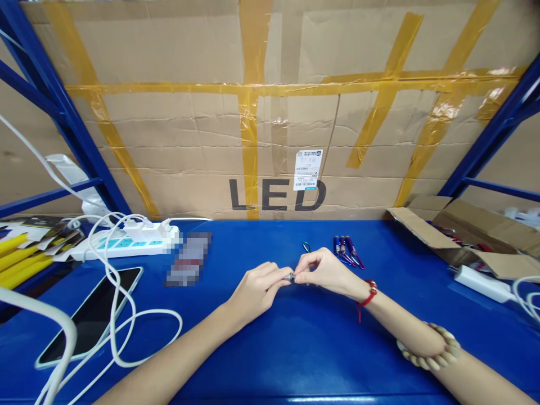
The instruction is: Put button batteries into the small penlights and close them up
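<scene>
A blue counter [295, 349] runs before a taped cardboard wall [189, 124]; a phone [90, 315] and power strip [126, 242] lie left, an open box [464, 230] right. Over the counter's middle, the left hand [257, 289] and right hand [324, 270] meet, both pinched on a small metal piece [289, 276]. Being tiny, it could slip from the fingertips and roll toward the keychain lights [346, 250].

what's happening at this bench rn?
A person at a blue table pinches a small metal part between the fingertips of both hands: left hand, right hand. What the part is, is too small to tell. Just beyond lie a carabiner clip and a bunch of small keychain lights. A phone and power strip sit to the left, an open cardboard box to the right.
</scene>
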### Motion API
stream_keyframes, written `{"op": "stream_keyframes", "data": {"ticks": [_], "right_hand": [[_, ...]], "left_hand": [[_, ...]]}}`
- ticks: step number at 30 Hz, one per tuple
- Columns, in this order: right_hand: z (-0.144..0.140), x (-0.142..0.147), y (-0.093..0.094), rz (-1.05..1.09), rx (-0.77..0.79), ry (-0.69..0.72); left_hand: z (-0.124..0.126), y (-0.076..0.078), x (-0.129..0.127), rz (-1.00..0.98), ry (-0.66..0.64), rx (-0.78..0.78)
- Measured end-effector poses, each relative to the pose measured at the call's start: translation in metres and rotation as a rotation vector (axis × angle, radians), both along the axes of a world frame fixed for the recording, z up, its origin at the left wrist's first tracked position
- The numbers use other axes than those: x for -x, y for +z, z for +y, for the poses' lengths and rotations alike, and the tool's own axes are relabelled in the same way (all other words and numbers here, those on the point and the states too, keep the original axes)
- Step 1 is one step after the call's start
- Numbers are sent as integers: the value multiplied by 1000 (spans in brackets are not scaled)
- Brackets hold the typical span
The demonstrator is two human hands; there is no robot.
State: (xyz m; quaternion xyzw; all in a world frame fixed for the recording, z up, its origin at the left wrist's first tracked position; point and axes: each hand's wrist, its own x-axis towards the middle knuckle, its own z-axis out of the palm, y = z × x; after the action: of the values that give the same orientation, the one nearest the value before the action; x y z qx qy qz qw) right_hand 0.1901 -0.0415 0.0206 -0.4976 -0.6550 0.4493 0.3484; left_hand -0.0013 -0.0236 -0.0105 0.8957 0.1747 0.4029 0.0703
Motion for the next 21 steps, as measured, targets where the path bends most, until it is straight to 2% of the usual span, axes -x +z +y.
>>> {"op": "stream_keyframes", "data": {"ticks": [6, 10, 12, 15, 18, 21], "right_hand": [[-5, 6, -1, 138, 202, -34], [-2, 6, -6, 160, 225, -29], [1, 4, -8, 102, 111, -61], [4, -1, -6, -35, -245, -130], [5, -7, -4, -149, -549, -70], [5, -12, -6, -252, -724, -9]], "left_hand": [[2, -5, -1, -63, 54, -80], [5, -8, -3, -50, 92, 49], [7, -8, -6, -54, 119, 148], [10, -9, -9, -79, 137, 277], [12, -9, -10, -107, 139, 361], [11, -8, -10, -80, 121, 402]]}}
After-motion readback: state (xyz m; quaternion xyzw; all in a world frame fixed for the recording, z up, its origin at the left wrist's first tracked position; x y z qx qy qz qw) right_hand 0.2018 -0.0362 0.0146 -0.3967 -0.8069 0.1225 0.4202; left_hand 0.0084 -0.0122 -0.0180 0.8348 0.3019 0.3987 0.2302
